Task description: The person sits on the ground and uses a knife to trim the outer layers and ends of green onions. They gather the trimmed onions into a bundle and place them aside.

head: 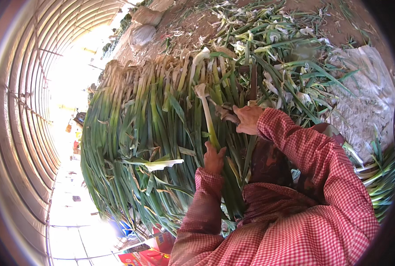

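Note:
My left hand [214, 159] is closed around the green part of a large green onion [208, 113], whose white stalk points away from me. To the right of the stalk, my right hand [249, 119] grips a dark tool [226, 113]; its kind is hard to tell, and its thin tip is near the onion's pale end. Beneath both hands lies a broad pile of green onions [144, 133] with dry, brownish root ends at the far side. A loose pale leaf [164, 164] rests on the pile, left of my left hand.
Stripped leaves [284, 43] are heaped on the soil at the far right. A whitish plastic sheet [363, 96] lies at the right, with more green onions [380, 179] near it. Filled sacks [142, 35] stand far off. Red boxes [150, 256] are at the lower left.

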The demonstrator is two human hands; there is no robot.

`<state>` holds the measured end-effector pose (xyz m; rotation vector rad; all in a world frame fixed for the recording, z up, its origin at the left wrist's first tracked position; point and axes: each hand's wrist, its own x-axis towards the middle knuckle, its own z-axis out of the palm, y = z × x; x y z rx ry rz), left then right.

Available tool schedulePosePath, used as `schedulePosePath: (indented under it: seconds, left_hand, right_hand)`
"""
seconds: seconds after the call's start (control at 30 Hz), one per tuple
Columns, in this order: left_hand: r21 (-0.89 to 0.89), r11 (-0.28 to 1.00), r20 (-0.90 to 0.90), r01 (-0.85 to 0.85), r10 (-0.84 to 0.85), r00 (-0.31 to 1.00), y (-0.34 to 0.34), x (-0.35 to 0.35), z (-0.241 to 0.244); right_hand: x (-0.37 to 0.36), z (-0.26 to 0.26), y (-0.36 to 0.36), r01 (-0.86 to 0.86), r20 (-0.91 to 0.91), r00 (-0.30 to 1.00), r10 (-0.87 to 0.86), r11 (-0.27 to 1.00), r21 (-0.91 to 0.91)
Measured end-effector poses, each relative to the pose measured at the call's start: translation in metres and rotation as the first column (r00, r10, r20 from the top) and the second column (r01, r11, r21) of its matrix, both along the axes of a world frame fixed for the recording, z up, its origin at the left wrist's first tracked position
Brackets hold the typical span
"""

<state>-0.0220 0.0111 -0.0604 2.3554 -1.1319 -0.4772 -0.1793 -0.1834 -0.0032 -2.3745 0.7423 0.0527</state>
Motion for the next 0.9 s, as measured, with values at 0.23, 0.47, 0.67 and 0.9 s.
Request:
schedulePosePath:
  seconds: [0.23,0.47,0.67,0.9]
  left_hand:
    - [-0.227,0.973,-0.173,-0.039,0.000,0.985,-0.005,-0.016,0.023]
    - [-0.382,0.918,-0.079,0.108,-0.149,0.986,-0.082,0.010,0.065]
    - [-0.111,0.980,0.001,0.164,-0.165,0.986,-0.172,-0.003,-0.003]
    - [-0.157,0.928,0.238,0.337,-0.295,0.925,-0.173,0.012,-0.071]
  right_hand:
    - [0.005,-0.016,-0.012,0.035,0.094,0.995,-0.025,0.993,-0.110]
    - [-0.035,0.025,-0.066,0.320,0.264,0.899,-0.349,0.936,0.147]
    - [-0.042,0.031,-0.043,0.240,0.117,0.963,-0.244,0.970,0.045]
    - [-0.006,-0.020,-0.057,0.257,-0.016,0.966,-0.260,0.963,-0.083]
